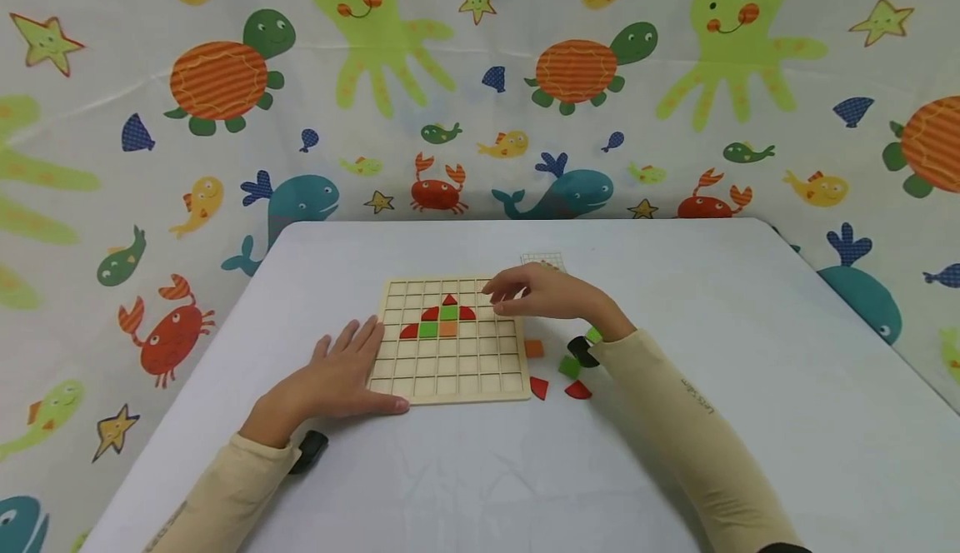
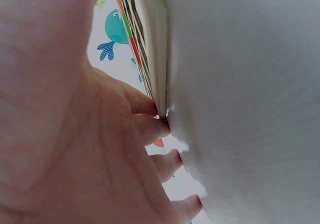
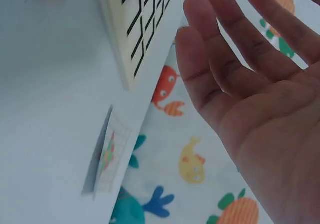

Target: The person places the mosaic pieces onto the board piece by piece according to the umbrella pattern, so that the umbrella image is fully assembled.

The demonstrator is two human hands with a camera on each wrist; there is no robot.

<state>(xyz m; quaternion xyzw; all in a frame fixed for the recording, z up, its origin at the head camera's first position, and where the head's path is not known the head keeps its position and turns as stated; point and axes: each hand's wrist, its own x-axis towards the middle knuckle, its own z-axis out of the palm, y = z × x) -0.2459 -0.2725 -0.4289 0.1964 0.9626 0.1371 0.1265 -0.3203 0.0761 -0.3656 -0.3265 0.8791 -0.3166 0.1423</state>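
A wooden grid board (image 1: 487,367) lies on the table, with a red triangle (image 1: 449,300), green squares (image 1: 428,330), an orange square (image 1: 447,328) and red rounded pieces (image 1: 467,313) set in its upper cells. Along its left side my left hand (image 1: 333,378) rests with fingers spread, the thumb by the front-left corner. In the left wrist view, fingertips (image 2: 161,127) meet the board's edge. Over the board's upper right my right hand (image 1: 543,291) hovers, fingers loosely bent. Nothing shows between those fingers in the right wrist view.
Right of the board lie loose pieces: an orange square (image 1: 534,348), a green square (image 1: 569,367), and red rounded pieces (image 1: 577,390). Behind the board is a printed card (image 3: 111,159) with a gridded picture. A patterned sea-animal cloth (image 1: 480,120) hangs beyond the white table (image 1: 465,486).
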